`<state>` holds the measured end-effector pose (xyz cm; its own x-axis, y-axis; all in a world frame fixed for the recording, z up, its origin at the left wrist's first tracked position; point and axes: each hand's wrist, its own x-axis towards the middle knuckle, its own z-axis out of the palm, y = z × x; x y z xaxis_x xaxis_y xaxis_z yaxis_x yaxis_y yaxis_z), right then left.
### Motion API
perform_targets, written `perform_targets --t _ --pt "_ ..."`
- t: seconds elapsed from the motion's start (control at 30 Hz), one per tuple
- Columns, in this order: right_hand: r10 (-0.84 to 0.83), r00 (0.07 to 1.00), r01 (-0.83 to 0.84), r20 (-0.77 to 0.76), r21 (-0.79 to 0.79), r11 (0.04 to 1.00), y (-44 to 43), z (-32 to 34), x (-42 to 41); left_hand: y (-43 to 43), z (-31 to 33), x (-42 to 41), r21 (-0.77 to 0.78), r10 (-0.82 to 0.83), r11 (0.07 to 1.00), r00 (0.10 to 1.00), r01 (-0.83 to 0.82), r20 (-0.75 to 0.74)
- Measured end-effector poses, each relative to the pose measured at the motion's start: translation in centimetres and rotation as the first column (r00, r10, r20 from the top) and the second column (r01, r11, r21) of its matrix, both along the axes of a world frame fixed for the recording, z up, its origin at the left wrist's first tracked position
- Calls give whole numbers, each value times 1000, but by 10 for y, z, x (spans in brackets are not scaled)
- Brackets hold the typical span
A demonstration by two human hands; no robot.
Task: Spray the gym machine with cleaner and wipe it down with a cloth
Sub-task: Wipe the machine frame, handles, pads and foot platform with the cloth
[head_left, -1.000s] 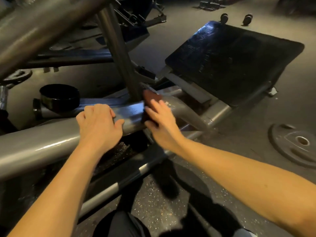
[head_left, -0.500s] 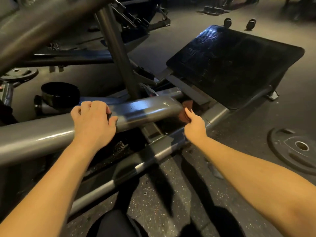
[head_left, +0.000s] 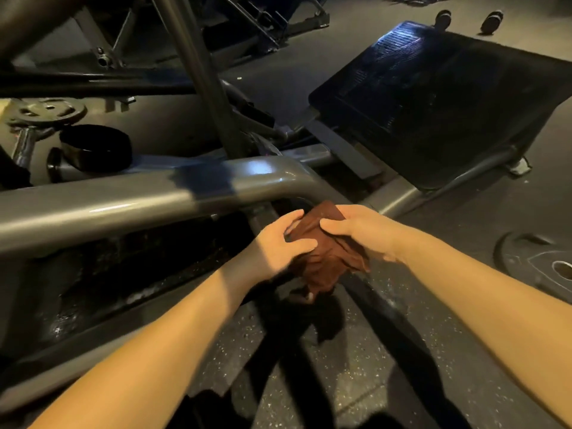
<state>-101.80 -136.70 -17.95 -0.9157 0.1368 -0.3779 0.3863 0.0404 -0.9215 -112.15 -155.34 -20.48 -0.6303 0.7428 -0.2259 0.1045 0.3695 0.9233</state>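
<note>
A crumpled brown cloth (head_left: pixel 325 258) hangs between both hands just in front of the gym machine's thick grey frame tube (head_left: pixel 130 205). My left hand (head_left: pixel 278 246) grips its left side with thumb and fingers. My right hand (head_left: pixel 362 230) holds the top right of the cloth, fingers curled over it. The cloth's lower part dangles free above the speckled floor. The tube bends down towards the black footplate (head_left: pixel 433 97) at the upper right. No spray bottle is in view.
An upright grey post (head_left: pixel 201 75) rises behind the tube. A black round cap (head_left: pixel 96 147) and a weight plate (head_left: pixel 46 111) lie at the left. Another weight plate (head_left: pixel 538 261) lies on the floor at the right. A lower frame rail (head_left: pixel 399 202) runs below the footplate.
My left hand left the grey tube and came right to grasp the cloth. My right hand drew the cloth back from the tube's bend towards me.
</note>
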Motion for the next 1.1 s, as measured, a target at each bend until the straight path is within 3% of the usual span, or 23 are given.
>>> perform_targets --t 0.07,0.23,0.4,0.47,0.53,0.63,0.73,0.9,1.0,1.1 --pt "64 998 -63 -6 103 993 14 2 -3 11 -1 2 -2 22 1000 999 -22 -32" --pt "118 992 -86 -35 493 866 48 -9 -5 33 5 9 -123 127 976 926 -181 -356" --pt "43 999 -31 -9 561 827 76 -24 -17 64 14 12 -267 164 907 858 -324 -486" --pt "14 999 -31 42 438 899 78 -24 -19 76 21 15 -292 170 888 845 -355 -508" --pt "-38 990 31 138 55 998 78 -18 -18 88 30 18 -281 190 882 830 -380 -525" --pt "39 981 31 189 -355 934 83 -17 -17 103 41 20 -267 209 881 828 -391 -521" --pt "-35 995 74 92 -469 880 83 -17 -22 113 48 23 -247 203 881 794 -403 -573" --pt "-173 979 122 -110 -367 922 78 5 -45 110 62 21 -242 216 834 696 -496 -684" --pt "-153 951 133 -269 -93 987 79 17 -71 94 73 15 -247 233 780 634 -575 -738" --pt "64 949 4 -309 213 977 66 25 -100 75 76 0 -330 156 671 562 -664 -812"
